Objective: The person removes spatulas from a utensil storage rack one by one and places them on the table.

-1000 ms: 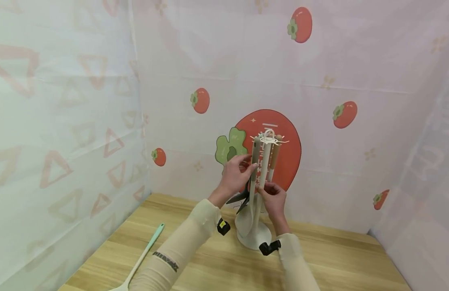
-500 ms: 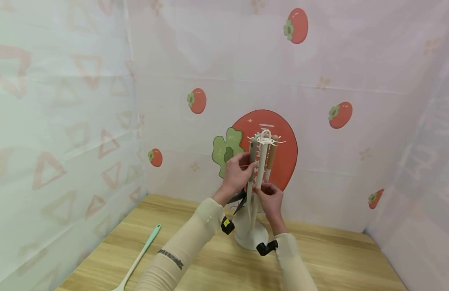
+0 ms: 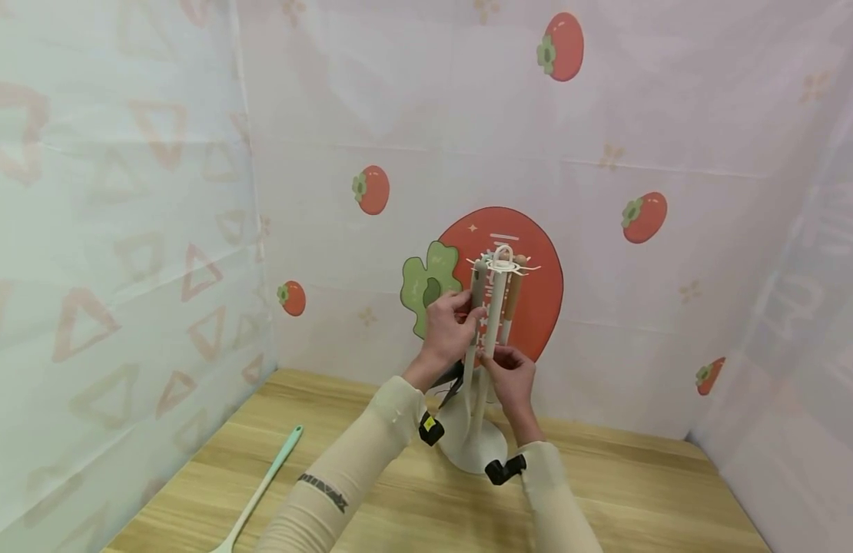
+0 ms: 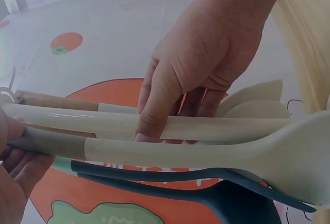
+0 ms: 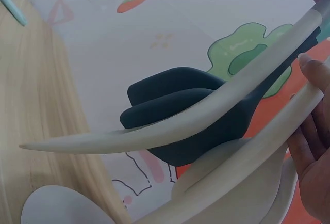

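Observation:
A cream utensil rack (image 3: 494, 311) stands on the table, with a ring of hooks on top and a round base. My left hand (image 3: 449, 332) grips the grey handle (image 4: 56, 144) of a cream spatula (image 5: 206, 115), its top close beside the hooks. Whether it hangs on a hook is too small to tell. The spatula's broad head points down. Lower, my right hand (image 3: 512, 376) pinches the rack's pole (image 4: 216, 129) between thumb and fingers. Dark utensils (image 4: 242, 201) hang behind the left hand. Utensils with brown handles (image 3: 513, 296) hang at the pole's right.
A pale utensil with a mint handle (image 3: 288, 445) lies on the wooden table (image 3: 426, 507) at left, partly hidden by the left sleeve. Patterned sheets (image 3: 426, 92) stand behind and on both sides. Black wrist cameras (image 3: 504, 470) sit on both wrists.
The spatula has turned about its length, its head now edge-on in the head view instead of broadside. Both hands keep nearly the same places; the head view has shifted slightly.

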Demonstrator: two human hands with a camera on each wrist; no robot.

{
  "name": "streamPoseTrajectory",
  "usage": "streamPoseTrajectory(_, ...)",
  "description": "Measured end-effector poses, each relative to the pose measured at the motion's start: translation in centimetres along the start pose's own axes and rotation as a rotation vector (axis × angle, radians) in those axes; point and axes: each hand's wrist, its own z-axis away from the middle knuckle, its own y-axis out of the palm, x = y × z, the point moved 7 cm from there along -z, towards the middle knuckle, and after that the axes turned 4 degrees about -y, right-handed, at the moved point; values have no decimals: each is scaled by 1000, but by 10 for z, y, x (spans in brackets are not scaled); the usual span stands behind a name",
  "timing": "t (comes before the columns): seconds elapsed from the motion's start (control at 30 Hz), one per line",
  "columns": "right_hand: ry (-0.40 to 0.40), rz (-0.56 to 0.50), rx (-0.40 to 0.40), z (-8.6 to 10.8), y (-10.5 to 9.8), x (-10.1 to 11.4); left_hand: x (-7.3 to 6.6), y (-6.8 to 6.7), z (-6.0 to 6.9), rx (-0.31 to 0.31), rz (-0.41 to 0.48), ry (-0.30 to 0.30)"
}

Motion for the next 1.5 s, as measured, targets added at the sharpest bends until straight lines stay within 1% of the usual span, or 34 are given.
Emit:
streamPoseTrajectory(0.13,12,19,0,1,-1,0,-1,0,0,7,1,-1)
streamPoseTrajectory(0.33,38,3,33,0,-1,0,-6,-1,-1,16,-42,4)
streamPoseTrajectory(0.53,20,28,71,8,2,29,-9,-3,0,19,-51,-8)
streamPoseTrajectory(0.63,25,21,72,10,3,33,-9,-3,-1,18,-50,-13)
streamPoseTrajectory(0.73,32,20,73,10,3,31,-9,-4,-1,21,-38,-19)
streamPoseTrajectory(0.97,40,7,59,1,0,0,-8,-5,0,28,-12,-43)
streamPoseTrajectory(1.0,36,6,56,1,0,-2,-8,-6,0,28,-8,-44)
streamPoseTrajectory(1.17,8,12,37,1,-1,-4,-8,-8,-1,23,-1,-52)
streamPoseTrajectory(1.33,-11,12,25,2,0,-2,-12,-9,-3,30,-16,-62)
streamPoseTrajectory(1.5,-1,19,26,2,-1,-2,-15,-11,-4,27,-15,-63)
